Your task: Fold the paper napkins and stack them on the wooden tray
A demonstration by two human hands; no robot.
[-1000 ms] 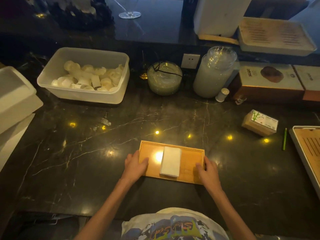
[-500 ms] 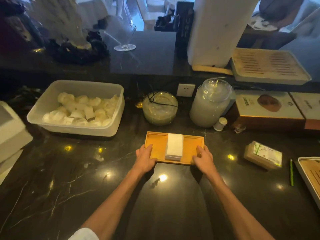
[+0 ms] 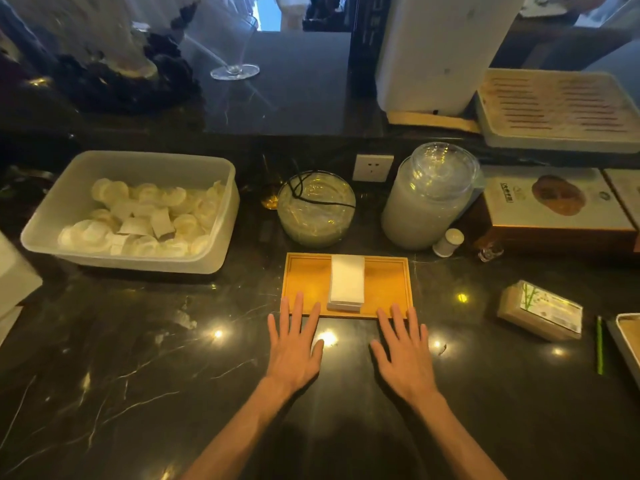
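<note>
Napkin stack [image 3: 347, 284] on wooden tray [image 3: 384, 285]; both hands released.
Folded white napkins form one neat pile at tray centre, long side running front-to-back. Tray lies flat on dark marble surface [image 3: 138, 375], just in front of glass bowl [image 3: 317, 216] & lidded jar [image 3: 429, 199]. L hand [image 3: 294, 348] & R hand [image 3: 403, 355] are palm-down at the tray's near edge, fingers straight & spread, grasping nothing. L fingertips overlap near-left rim, R fingertips reach near-right rim; contact w/ rim cannot be told. Plastic tub [image 3: 69, 202] w/ pale round items stands far left, well apart from tray. Wrapped tissue pack [image 3: 540, 310] & green pen [image 3: 600, 344] lie to the right.
</note>
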